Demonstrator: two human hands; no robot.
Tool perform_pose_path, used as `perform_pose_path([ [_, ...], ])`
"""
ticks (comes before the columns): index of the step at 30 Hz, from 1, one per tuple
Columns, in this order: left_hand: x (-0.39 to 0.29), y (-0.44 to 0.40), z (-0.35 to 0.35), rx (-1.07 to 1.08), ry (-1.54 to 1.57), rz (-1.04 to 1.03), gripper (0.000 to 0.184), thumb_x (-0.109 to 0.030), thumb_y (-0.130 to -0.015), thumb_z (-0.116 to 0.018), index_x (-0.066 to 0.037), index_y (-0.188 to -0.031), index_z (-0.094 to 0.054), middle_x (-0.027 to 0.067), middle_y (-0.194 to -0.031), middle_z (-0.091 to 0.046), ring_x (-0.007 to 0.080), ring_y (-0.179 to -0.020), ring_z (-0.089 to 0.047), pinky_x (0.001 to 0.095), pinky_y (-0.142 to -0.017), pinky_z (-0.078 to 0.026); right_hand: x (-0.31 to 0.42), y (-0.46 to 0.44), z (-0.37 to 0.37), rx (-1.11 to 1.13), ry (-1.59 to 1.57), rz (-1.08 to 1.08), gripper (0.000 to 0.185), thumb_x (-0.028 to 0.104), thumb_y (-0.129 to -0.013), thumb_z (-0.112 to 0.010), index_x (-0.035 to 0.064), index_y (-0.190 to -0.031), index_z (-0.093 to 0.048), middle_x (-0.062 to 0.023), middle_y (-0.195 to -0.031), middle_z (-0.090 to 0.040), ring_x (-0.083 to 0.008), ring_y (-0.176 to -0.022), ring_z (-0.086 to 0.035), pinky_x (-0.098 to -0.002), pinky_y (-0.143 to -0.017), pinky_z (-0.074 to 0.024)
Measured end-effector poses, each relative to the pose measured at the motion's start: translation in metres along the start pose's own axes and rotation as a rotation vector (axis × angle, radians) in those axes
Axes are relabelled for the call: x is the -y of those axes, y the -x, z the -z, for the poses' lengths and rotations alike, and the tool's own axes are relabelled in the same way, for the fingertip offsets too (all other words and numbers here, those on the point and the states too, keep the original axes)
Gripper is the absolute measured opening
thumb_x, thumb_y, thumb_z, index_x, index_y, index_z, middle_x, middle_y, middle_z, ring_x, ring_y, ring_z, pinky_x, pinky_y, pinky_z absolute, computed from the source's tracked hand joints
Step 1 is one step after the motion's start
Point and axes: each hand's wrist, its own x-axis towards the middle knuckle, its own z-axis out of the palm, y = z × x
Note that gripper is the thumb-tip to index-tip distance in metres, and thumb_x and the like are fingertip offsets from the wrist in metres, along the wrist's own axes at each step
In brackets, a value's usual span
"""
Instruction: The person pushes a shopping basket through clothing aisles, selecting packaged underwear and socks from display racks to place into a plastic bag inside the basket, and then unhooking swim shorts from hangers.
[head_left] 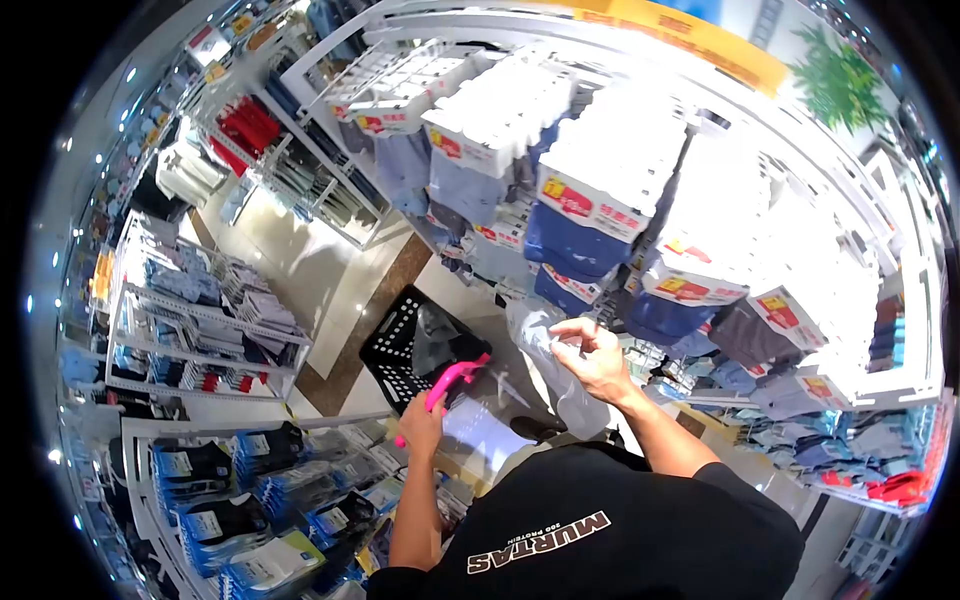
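Note:
My left hand (421, 428) is closed around the bright pink handle (455, 380) of a black shopping basket (390, 345) with perforated sides. Dark grey, cloth-like items (432, 335) lie inside the basket. In front of my body, my right hand (592, 358) has its thumb and forefinger pinched on a pale grey, thin, limp item (535, 335). This item hangs down beside the basket; whether it is cloth or a plastic bag I cannot tell. The right hand is just below the packaged blue garments (575, 240) on the rack.
A white rack (290, 78) of hanging packaged garments with red and yellow price labels rises ahead and to the right. Bins of packets (215, 520) stand at lower left. Shelves of folded clothes (190, 290) are at left, beside a tiled aisle (290, 250).

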Motion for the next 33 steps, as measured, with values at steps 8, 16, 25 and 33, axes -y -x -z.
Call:
perform_pose_path([
  [8,0.012,-0.048,0.010,0.003,-0.077,0.079,0.036,-0.045,-0.092,-0.065,-0.011,-0.101,-0.069,0.0162,-0.088,-0.067,0.0388,-0.085,-0.065,0.0502,-0.074,-0.049,0.014,0.034,0.019,0.106,0.080,-0.046,0.024,0.011,-0.089,-0.071,0.0015,-0.111,-0.067,0.0009,-0.085,-0.063,-0.0056,-0.075,-0.054,-0.0229,-0.068,-0.0457],
  [16,0.044,-0.079,-0.008,-0.130,-0.160,-0.096,0.031,-0.040,-0.093,-0.064,-0.014,-0.110,-0.065,0.0131,-0.093,-0.066,0.0370,-0.088,-0.065,0.0491,-0.074,-0.050,-0.010,0.055,0.023,0.079,0.148,-0.071,0.038,0.010,-0.092,-0.067,-0.0004,-0.126,-0.056,0.0022,-0.073,-0.052,-0.0060,-0.066,-0.048,-0.0246,-0.062,-0.0422],
  [25,0.064,-0.118,-0.003,-0.138,-0.139,-0.022,0.030,-0.035,-0.092,-0.066,-0.012,-0.111,-0.064,0.0112,-0.098,-0.067,0.0368,-0.091,-0.064,0.0482,-0.077,-0.050,-0.029,0.024,-0.019,-0.018,0.164,-0.124,0.037,0.011,-0.093,-0.065,-0.0024,-0.126,-0.055,0.0034,-0.071,-0.049,-0.0050,-0.065,-0.045,-0.0237,-0.062,-0.0403],
  [33,0.086,-0.156,0.012,-0.082,-0.001,-0.027,0.033,-0.026,-0.090,-0.064,-0.008,-0.117,-0.063,0.0134,-0.099,-0.064,0.0353,-0.089,-0.064,0.0474,-0.075,-0.050,-0.032,-0.033,-0.125,-0.134,0.333,-0.142,0.035,0.018,-0.094,-0.062,0.0075,-0.126,-0.055,-0.0057,-0.062,-0.048,-0.0173,-0.059,-0.050,-0.0358,-0.060,-0.0434],
])
